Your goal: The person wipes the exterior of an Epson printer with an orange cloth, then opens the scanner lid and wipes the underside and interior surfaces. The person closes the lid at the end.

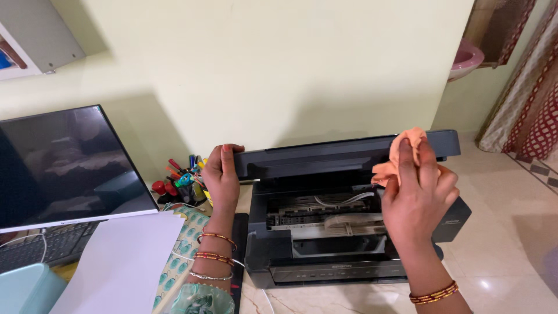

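Head view: dark printer (349, 256) on the pale tabletop (500, 273), long axis running left to right, straight ahead of both hands. Scanner lid (325, 156) raised along the far side, likewise lying left to right. Left hand (222, 174) clamped on the lid's left end, thumb in front, fingers hidden behind the edge. Right hand (417, 195) curled tight around an orange cloth (401, 154), the cloth pressed against the lid near its right end, above the open inner bay. Both hands already touching the lid, one at each end; right hand closer to the exposed mechanism. Monitor (64, 163), white sheet (122, 261) and pen holder (183, 180) off to the left
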